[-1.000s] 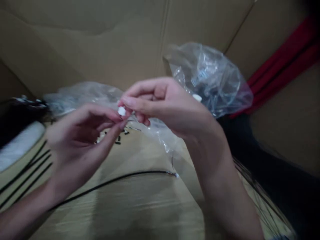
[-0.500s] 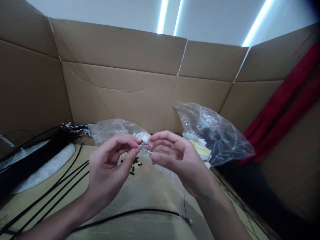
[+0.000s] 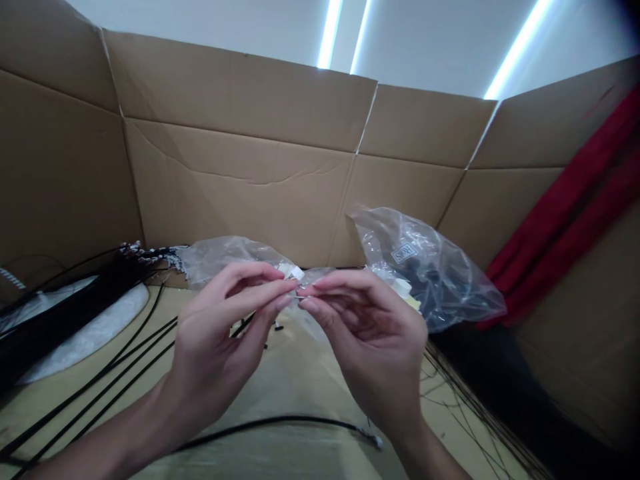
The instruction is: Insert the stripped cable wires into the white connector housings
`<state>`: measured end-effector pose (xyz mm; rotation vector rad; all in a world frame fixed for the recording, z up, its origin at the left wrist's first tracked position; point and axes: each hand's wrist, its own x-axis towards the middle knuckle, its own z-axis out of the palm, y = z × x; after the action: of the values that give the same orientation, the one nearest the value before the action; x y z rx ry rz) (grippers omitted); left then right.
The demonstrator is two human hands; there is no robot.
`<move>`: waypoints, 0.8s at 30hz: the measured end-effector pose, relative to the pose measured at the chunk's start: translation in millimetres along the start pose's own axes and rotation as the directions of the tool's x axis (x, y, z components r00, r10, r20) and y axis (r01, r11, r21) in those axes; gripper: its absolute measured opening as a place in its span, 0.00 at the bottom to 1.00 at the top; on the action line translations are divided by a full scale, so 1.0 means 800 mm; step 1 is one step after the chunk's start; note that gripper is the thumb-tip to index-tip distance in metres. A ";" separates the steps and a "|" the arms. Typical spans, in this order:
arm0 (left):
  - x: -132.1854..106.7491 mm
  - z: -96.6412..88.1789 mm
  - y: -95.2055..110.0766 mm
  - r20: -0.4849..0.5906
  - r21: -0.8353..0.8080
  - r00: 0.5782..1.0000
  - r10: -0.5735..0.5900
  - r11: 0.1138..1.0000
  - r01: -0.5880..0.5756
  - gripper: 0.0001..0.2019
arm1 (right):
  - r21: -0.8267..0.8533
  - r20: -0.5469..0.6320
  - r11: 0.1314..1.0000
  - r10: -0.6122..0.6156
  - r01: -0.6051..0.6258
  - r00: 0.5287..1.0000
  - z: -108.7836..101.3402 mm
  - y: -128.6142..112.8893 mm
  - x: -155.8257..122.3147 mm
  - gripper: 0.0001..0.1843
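Thin wires (image 3: 299, 297) run between my two hands above the middle of the table. My left hand (image 3: 220, 333) is closed, pinching the wires between thumb and fingers. From the other side, my right hand (image 3: 380, 333) pinches the wire ends with its thumb and forefinger. Just beyond the left fingertips a small white connector (image 3: 297, 273) shows; whether it is held or lies behind them I cannot tell. Small black tube pieces (image 3: 279, 327) lie on the table, partly covered by my left hand.
A black cable (image 3: 280, 421) with a stripped end lies in front. More black cables (image 3: 120, 363) and a thick cable bundle (image 3: 65, 307) are at left. Clear plastic bags (image 3: 233, 257) stand along the cardboard wall (image 3: 240, 153). Thin dark wires (image 3: 465, 407) lie at right.
My right hand has closed from a looser, more open pose into a pinch on the wires. Both hands' fingertips are now closer together.
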<state>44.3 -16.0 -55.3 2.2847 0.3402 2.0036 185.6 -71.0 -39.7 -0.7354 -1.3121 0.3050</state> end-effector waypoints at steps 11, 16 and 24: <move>0.000 -0.002 0.002 0.009 0.023 0.998 0.058 0.998 -0.058 0.11 | -0.016 -0.023 0.997 -0.079 0.079 0.997 0.000 0.001 0.002 0.11; -0.002 0.000 -0.003 0.045 -0.016 0.999 0.022 1.000 -0.021 0.15 | -0.154 0.007 0.943 -0.298 0.296 0.955 -0.004 0.017 -0.001 0.15; -0.001 0.003 -0.013 0.100 -0.061 0.994 -0.036 0.997 0.042 0.16 | -0.045 0.083 0.989 -0.136 0.140 0.987 -0.006 0.020 0.005 0.15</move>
<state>45.2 -6.3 -58.7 2.3103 0.3068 1.8483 194.4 -58.5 -47.5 -0.6768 -1.4437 0.1912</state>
